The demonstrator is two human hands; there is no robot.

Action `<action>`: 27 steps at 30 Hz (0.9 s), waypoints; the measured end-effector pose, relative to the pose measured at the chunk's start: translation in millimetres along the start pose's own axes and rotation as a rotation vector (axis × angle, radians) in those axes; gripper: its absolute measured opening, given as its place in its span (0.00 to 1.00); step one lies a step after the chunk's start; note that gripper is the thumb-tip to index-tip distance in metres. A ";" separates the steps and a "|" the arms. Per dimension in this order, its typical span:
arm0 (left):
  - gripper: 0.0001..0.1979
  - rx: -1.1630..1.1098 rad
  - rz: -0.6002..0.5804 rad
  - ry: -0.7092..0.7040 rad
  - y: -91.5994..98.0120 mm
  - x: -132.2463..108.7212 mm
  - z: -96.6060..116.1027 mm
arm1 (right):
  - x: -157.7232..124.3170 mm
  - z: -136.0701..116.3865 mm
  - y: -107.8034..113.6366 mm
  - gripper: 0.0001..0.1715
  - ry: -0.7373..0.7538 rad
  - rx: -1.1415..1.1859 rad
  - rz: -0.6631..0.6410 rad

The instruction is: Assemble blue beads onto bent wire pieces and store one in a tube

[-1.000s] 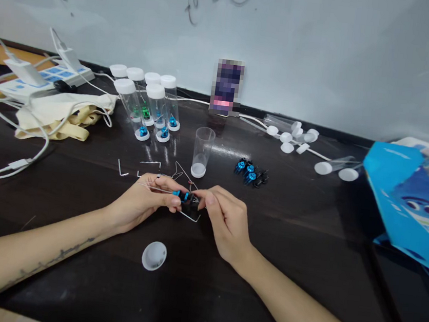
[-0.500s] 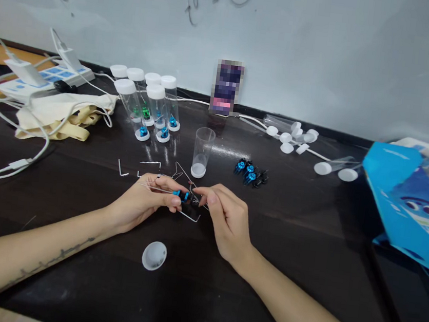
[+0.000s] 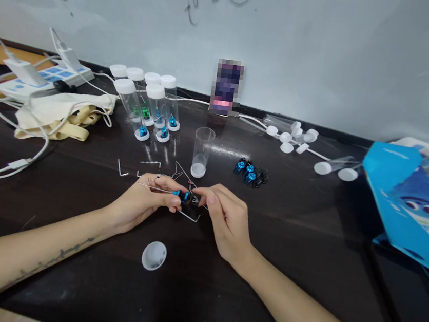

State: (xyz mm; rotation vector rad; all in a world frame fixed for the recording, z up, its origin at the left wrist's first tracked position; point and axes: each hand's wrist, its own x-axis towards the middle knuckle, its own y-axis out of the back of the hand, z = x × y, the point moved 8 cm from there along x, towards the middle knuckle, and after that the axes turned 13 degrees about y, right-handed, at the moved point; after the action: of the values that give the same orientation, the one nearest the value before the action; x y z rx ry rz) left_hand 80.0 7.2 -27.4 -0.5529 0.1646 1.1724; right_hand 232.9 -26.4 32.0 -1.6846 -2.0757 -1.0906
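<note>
Over the dark table [image 3: 307, 233], my left hand [image 3: 143, 202] is closed in a pinch on a small blue part [image 3: 182, 195] threaded on a thin bent wire [image 3: 188, 215]. My right hand [image 3: 227, 219] meets it from the right, fingers pinched on the black end of the same piece. Bent wires [image 3: 148, 166] lie just behind my hands. An uncapped clear tube [image 3: 202, 152] stands upright beyond them. A loose white cap [image 3: 154, 255] lies in front of my left wrist. A small heap of blue and black parts [image 3: 251, 172] sits to the right of the tube.
Several capped tubes [image 3: 149, 104] with coloured parts stand at the back left, beside a cloth bag [image 3: 61, 112], cables and a power strip [image 3: 41, 79]. Empty tubes and caps [image 3: 298, 137] lie at the back right. A blue packet [image 3: 407, 203] covers the right edge.
My right thumb and forefinger have shifted slightly on the black end of the piece. Nothing else has visibly moved.
</note>
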 end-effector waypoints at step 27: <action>0.08 -0.011 -0.026 -0.004 -0.9 0.3 -0.1 | 0.1 -0.3 -1.6 0.18 0.003 0.026 -0.006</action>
State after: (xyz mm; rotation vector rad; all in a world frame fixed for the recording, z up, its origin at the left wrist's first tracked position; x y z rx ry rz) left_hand 80.9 7.2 -27.3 -0.5607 0.1472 1.1497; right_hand 231.3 -26.7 31.7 -1.6646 -2.0850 -1.0630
